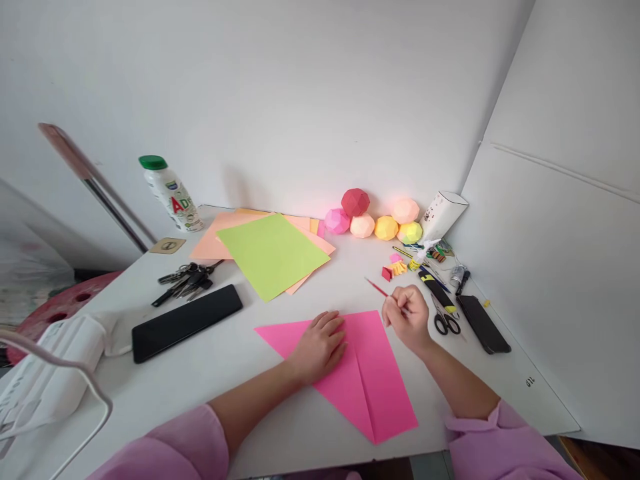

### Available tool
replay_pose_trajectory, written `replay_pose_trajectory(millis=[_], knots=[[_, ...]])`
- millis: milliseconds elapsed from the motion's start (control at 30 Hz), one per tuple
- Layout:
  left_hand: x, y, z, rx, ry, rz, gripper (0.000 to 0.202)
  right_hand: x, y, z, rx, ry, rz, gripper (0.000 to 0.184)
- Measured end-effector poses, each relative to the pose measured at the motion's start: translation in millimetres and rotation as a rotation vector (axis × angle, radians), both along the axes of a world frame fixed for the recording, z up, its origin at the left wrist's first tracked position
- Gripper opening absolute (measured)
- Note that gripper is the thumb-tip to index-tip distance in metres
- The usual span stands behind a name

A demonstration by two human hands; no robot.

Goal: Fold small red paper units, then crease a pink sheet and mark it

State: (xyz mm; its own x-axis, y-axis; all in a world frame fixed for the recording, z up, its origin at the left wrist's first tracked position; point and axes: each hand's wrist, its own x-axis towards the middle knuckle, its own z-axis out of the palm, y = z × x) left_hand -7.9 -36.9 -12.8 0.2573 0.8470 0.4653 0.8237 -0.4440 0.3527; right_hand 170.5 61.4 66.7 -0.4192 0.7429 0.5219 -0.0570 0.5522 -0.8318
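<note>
A bright pink sheet of paper (387, 373) lies folded near the table's front edge, with a slanting fold edge down its right part. My left hand (320, 347) rests flat on its left part, fingers stretched out. Just beyond the paper's right top corner, my right hand (409, 317) is raised and closed around a thin red pen-like tool (379, 288). The tool's slim tip points up and left; its exact kind is too small to make out. Right of that hand lie black-handled scissors (447, 324) and a black-and-yellow utility knife (437, 291).
Behind the pink paper lie a green sheet (273, 257) and orange sheets (213, 243). Several faceted paper balls (387, 228) line the wall. Leftward are a black phone (187, 323), keys (187, 280), a bottle (173, 197) and a white power strip (60, 373). A dark case (483, 324) lies right.
</note>
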Motion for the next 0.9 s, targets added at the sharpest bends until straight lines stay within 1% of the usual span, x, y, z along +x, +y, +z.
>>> replay_pose_trajectory(millis=[33, 100, 133, 200, 267, 333, 367, 400, 433, 467, 567, 633, 700, 833, 900], knots=[[2, 0, 1.6, 0.014, -0.042, -0.004, 0.028, 2, -11, -7.4, -0.069, 0.027, 0.034, 0.021], [6, 1, 5.1, 0.04, -0.137, -0.001, 0.029, 2, -23, -23.4, -0.215, 0.006, 0.098, 0.009], [7, 2, 6.8, 0.051, -0.184, 0.001, 0.029, 1, -25, -31.5, -0.275, -0.005, 0.11, 0.009], [6, 3, 9.3, 0.054, -0.252, 0.012, 0.031, -4, -25, -46.1, -0.347, -0.042, 0.131, 0.017], [2, 3, 9.4, 0.027, -0.247, 0.047, 0.032, -9, -23, -56.7, -0.325, -0.146, 0.173, 0.024], [-5, -2, 5.8, -0.028, -0.145, 0.139, 0.031, -11, -23, -62.7, -0.226, -0.274, 0.181, 0.024], [-9, -7, 2.6, -0.066, -0.055, 0.217, 0.03, -12, -24, -64.5, -0.168, -0.327, 0.17, 0.023], [-14, -13, -1.3, -0.097, 0.029, 0.32, 0.032, -12, -24, -66.1, -0.111, -0.364, 0.156, 0.021], [-19, -20, -5.6, -0.13, 0.106, 0.406, 0.034, -12, -25, -67.7, -0.058, -0.388, 0.142, 0.019], [-23, -28, -9.9, -0.159, 0.172, 0.464, 0.037, -12, -25, -69.7, -0.011, -0.403, 0.136, 0.017], [-35, -53, -19.8, -0.2, 0.283, 0.601, 0.052, -12, -27, -77.9, 0.119, -0.416, 0.149, 0.016], [-39, -65, -22.1, -0.195, 0.318, 0.643, 0.063, -12, -28, -82.4, 0.194, -0.429, 0.156, 0.02], [-39, -71, -21.6, -0.193, 0.345, 0.685, 0.067, -12, -31, -83.3, 0.286, -0.482, 0.14, 0.025], [-35, -70, -17.5, -0.177, 0.357, 0.708, 0.066, -12, -40, -75.4, 0.542, -0.662, 0.123, 0.034], [-33, -69, -15.3, -0.174, 0.363, 0.694, 0.065, -13, -45, -70.7, 0.622, -0.726, 0.13, 0.036]])
